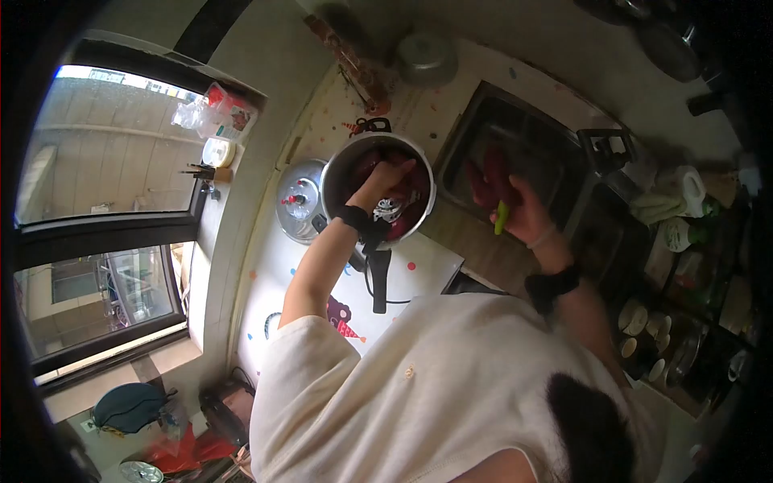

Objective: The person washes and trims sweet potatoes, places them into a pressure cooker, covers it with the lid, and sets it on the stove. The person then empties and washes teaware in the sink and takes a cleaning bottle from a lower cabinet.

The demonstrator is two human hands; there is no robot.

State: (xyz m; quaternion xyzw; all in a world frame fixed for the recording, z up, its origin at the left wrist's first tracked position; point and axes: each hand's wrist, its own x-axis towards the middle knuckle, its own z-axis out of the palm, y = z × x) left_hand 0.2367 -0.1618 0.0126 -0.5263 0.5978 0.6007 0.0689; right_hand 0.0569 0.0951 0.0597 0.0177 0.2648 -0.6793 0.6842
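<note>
The left hand (390,175) is inside the steel pot (429,173), among dark red pieces (408,227); the inside is dim, so I cannot tell if its grip is pinching one. The pot stands on the counter (427,278), between the window-side edge and the sink (535,137). Its lid (302,211) lies just beside, nearer that edge. The right hand (523,213), its grip closed on red roots (493,167) and a green handle (501,217), is over the sink's near side.

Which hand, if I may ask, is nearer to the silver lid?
Left. The left hand is inside the pot beside the silver lid; the right hand is farther off, beyond the pot, by the sink.
</note>
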